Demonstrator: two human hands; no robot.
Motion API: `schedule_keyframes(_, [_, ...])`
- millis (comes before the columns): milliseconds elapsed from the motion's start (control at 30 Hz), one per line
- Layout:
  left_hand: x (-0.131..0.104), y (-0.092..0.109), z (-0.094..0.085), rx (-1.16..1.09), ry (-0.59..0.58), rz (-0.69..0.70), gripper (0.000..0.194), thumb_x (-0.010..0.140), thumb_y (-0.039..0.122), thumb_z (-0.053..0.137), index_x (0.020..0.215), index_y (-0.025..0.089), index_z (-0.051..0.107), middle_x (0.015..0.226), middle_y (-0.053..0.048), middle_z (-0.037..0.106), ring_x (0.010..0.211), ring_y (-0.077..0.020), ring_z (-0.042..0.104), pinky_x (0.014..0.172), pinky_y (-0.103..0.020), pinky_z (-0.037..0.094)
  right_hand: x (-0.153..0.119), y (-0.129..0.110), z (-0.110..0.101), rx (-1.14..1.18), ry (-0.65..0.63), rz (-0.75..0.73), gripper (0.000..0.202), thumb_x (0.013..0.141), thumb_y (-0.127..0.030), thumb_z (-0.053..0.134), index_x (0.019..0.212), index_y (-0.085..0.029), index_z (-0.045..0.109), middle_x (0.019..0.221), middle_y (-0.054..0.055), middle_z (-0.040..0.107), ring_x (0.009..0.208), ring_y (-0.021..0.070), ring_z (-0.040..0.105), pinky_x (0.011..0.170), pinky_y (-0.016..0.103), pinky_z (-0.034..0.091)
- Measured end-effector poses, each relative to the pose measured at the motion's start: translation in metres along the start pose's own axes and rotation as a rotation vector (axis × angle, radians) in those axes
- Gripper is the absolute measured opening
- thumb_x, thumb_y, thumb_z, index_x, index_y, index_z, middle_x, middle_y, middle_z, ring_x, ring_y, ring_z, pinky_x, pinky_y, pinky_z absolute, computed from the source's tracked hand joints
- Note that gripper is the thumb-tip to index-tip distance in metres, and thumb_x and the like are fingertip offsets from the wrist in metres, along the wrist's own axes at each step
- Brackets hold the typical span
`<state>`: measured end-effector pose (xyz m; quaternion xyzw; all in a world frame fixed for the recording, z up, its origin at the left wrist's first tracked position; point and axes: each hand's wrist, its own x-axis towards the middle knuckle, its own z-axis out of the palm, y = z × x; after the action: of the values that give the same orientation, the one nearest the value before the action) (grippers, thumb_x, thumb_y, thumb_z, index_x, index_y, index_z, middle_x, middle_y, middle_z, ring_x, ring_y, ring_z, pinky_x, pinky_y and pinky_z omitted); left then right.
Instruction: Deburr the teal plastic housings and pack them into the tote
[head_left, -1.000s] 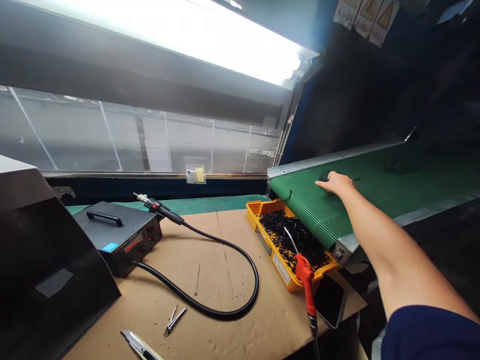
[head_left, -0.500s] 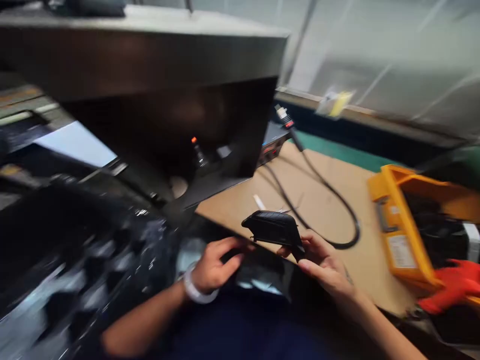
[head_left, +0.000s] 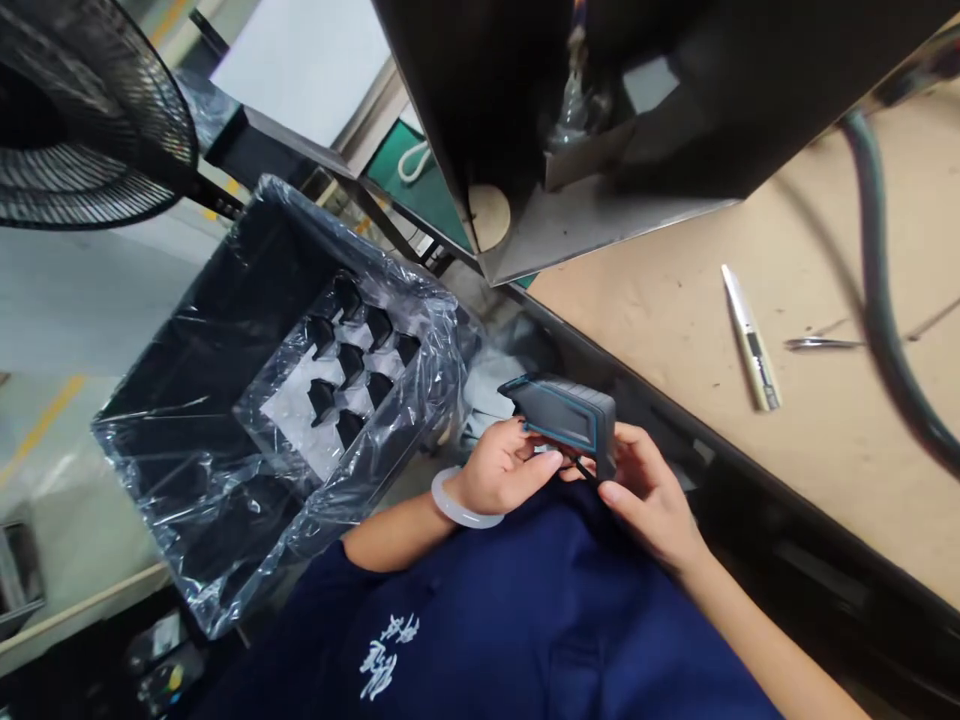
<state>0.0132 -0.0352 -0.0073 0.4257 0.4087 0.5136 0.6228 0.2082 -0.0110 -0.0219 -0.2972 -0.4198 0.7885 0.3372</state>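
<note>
1. Black housing [head_left: 568, 418]: a small wedge-shaped moulded part with a blue-edged face, held just above the person's lap, in front of the worktop [head_left: 825, 400] edge.
2. Left hand [head_left: 501, 468]: grip closed on the housing's near-left corner, thumb and fingers pinching it; a pale bangle [head_left: 459, 505] circles the wrist.
3. Right hand [head_left: 651, 498]: grip closed round the housing's right end, fingers curled beneath it. A thin dark stub shows between the two hands; what it is cannot be told.
4. Step in hand, as judged: inspection or trimming of the part at close range. Any next move would call for a steady two-handed hold and a fine fingertip pinch.
5. Left of the housing: a black crate [head_left: 225, 400] lined with crinkled clear film, holding a white tray of similar dark parts.
6. Beyond the housing, on the cardboard-covered worktop: a slim utility knife [head_left: 750, 338], metal tweezers [head_left: 817, 344] and a thick, smooth hose [head_left: 885, 330].
</note>
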Motion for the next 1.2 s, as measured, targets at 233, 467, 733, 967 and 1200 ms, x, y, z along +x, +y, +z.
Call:
schedule_keyframes(233, [0.002, 0.01, 0.006, 0.19, 0.014, -0.011, 0.05, 0.098, 0.063, 0.059, 0.088, 0.017, 0.076, 0.078, -0.01, 0.08, 0.069, -0.022, 0.077, 0.063, -0.031, 0.064, -0.008, 0.017, 0.003, 0.158, 0.095, 0.04, 0.06, 0.089, -0.045, 0.083, 0.137, -0.037, 0.05, 0.124, 0.008, 0.073, 0.098, 0.0255, 0.077, 0.086, 0.044, 0.066])
schedule_keyframes(467, [0.003, 0.02, -0.003, 0.683, 0.25, 0.26, 0.04, 0.104, 0.024, 0.053, 0.066, 0.019, 0.066, 0.06, -0.002, 0.073, 0.053, -0.0118, 0.067, 0.054, -0.02, 0.05, -0.013, 0.018, -0.001, 0.05, 0.189, 0.019, 0.064, 0.087, -0.047, 0.084, 0.137, -0.034, 0.046, 0.124, 0.011, 0.073, 0.105, 0.0297, 0.076, 0.084, 0.044, 0.065])
schedule_keyframes(733, [0.005, 0.002, -0.01, 0.648, 0.476, 0.366, 0.037, 0.102, 0.031, 0.061, 0.067, 0.02, 0.07, 0.054, 0.001, 0.069, 0.045, -0.0099, 0.062, 0.048, -0.02, 0.046, -0.012, 0.015, 0.004, 0.054, 0.247, -0.016, 0.061, 0.085, -0.046, 0.087, 0.13, -0.032, 0.049, 0.106, 0.005, 0.076, 0.085, 0.0213, 0.077, 0.079, 0.037, 0.064])
schedule_keyframes(967, [0.007, 0.018, -0.035, 0.497, 0.207, -0.17, 0.046, 0.085, 0.052, 0.083, 0.056, 0.019, 0.067, 0.045, 0.001, 0.062, 0.04, -0.0111, 0.055, 0.045, -0.024, 0.045, -0.011, 0.021, -0.002, -0.004, 0.333, -0.134, 0.057, 0.088, -0.043, 0.085, 0.132, -0.032, 0.051, 0.111, 0.006, 0.076, 0.093, 0.0233, 0.077, 0.078, 0.037, 0.065])
schedule_keyframes(1200, [0.007, -0.005, 0.009, -0.441, 0.1, -0.451, 0.064, 0.068, 0.068, 0.09, 0.108, 0.021, 0.075, 0.105, -0.01, 0.081, 0.111, -0.0318, 0.076, 0.097, -0.045, 0.061, -0.006, 0.028, -0.012, -0.784, 0.385, -0.672, 0.079, 0.088, -0.011, 0.076, 0.156, -0.036, 0.046, 0.145, 0.011, 0.064, 0.131, 0.0283, 0.065, 0.1, 0.046, 0.061])
